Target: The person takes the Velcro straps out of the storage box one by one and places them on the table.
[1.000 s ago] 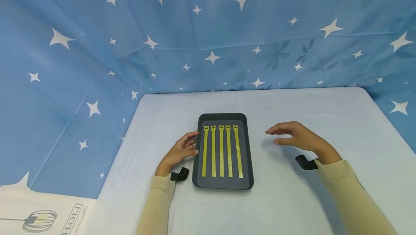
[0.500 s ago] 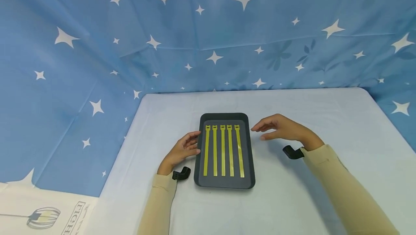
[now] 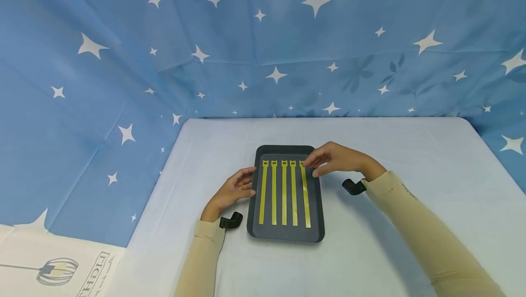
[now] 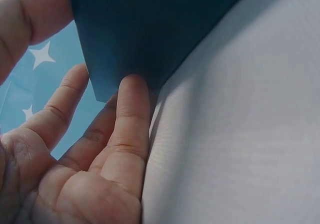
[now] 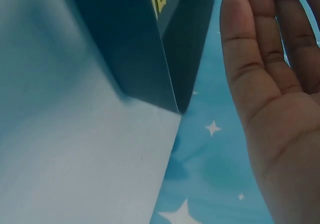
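L fingers [image 4: 132, 103] relaxed, touching tray [image 3: 286, 234]; R fingers [image 3: 321, 151] loose nr yellow strap [image 3: 306, 196]; beige sheet [image 3: 24, 251] reads "LIGH"

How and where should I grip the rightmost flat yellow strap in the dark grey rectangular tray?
Probably pinch the slotted head of the rightmost flat yellow strap, from above on the right: the head is its widest part, the strap lies flat inside the walled tray, and the right hand is closest.

My left sleeve [image 3: 200, 258] and right sleeve [image 3: 423, 230]: beige, long; the latter bears a small dark marking [image 3: 408, 192]. My left wrist unit [image 3: 231, 221] and right wrist unit [image 3: 353, 187]: black, angled.
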`<state>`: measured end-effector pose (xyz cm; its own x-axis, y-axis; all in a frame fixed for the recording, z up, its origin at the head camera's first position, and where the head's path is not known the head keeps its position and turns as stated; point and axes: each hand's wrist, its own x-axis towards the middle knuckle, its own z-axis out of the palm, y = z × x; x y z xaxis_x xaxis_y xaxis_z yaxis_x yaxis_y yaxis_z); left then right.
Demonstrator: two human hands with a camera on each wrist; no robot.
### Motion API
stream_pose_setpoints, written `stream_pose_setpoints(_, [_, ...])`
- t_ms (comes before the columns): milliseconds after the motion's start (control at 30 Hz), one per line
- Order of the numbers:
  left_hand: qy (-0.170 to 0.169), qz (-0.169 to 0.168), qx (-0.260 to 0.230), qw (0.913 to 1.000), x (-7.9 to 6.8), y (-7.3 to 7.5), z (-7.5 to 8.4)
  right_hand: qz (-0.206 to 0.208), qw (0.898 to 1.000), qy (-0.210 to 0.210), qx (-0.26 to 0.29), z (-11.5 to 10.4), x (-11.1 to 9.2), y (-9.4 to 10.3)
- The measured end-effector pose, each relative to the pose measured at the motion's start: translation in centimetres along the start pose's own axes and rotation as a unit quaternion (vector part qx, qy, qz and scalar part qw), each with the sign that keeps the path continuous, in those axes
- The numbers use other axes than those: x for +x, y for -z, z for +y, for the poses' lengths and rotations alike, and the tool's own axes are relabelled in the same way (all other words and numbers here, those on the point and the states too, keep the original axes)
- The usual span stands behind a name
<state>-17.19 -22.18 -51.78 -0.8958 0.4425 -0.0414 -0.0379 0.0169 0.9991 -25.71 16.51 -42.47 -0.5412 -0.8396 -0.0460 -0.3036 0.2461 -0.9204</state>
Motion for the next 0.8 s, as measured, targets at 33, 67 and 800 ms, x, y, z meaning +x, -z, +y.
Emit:
stream_pose_setpoints(33, [0.001,-0.001,-0.001,1.0000,-0.1,0.0,0.0,-0.008,1.000,0.001,0.005,0.1,0.4,-0.2])
stream_pose_setpoints(67, [0.003,-0.002,-0.002,1.0000,-0.2,0.0,0.0,-0.017,1.000,0.003,0.010,0.1,0.8,-0.3])
stream_pose_setpoints(800, [0.003,-0.006,-0.004,1.0000,-0.1,0.4,-0.1,-0.103,0.994,-0.027,0.003,-0.6,8.6,-2.5])
